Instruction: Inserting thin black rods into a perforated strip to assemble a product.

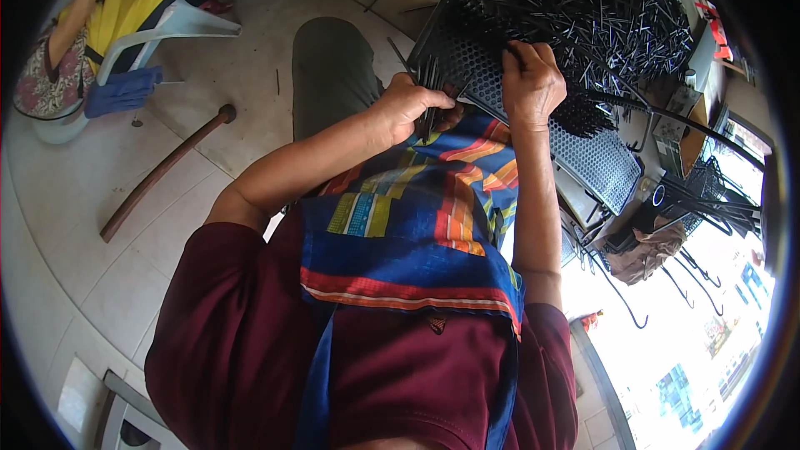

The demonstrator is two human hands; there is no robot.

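My left hand [402, 112] is closed around a loose bundle of thin black rods [430, 75], which stick out above and below the fingers. The bundle is just left of a dark perforated tray [598, 165] with rows of small round holes. Over the middle of that tray, my right hand [533, 87] has its fingers pinched together and turned down; what they grip, if anything, is hidden. Many short rods [583, 115] stand packed upright in the holes on both sides of this hand.
A large heap of loose black rods [621, 21] lies beyond the tray. Black metal hooks [637, 317] and a crumpled brown bag [646, 254] are at the right. A patterned apron [417, 225] covers my lap. At the left are a curved wooden stick [167, 175] and a person on a plastic chair [187, 23].
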